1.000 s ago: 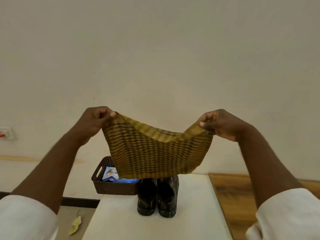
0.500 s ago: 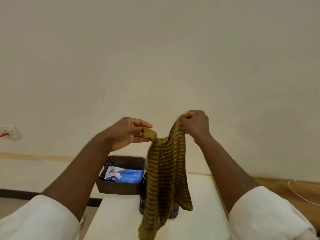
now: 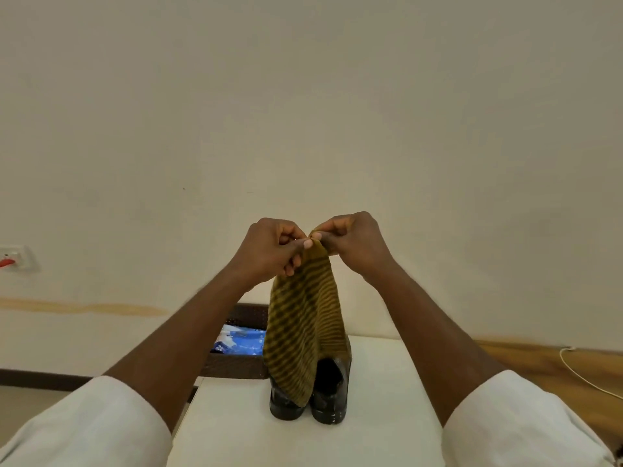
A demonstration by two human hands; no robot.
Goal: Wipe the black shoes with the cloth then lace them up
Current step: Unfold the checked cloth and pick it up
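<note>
Brought together, both hands [image 3: 269,251] [image 3: 357,244] grip the cloth [image 3: 303,328] (hanging lengthwise downward) above shoes [image 3: 328,399].

The hanging cloth [image 3: 305,335] is covering most of the black shoes [image 3: 328,396], so laces are not visible. The left arm is hiding part of the basket [image 3: 236,365], and its blue packet [image 3: 244,342] has print too small for reading. The lower edge is cutting off both sleeves.

Both hands [image 3: 317,247] now together, cloth [image 3: 303,332] folded, hanging narrow.
</note>
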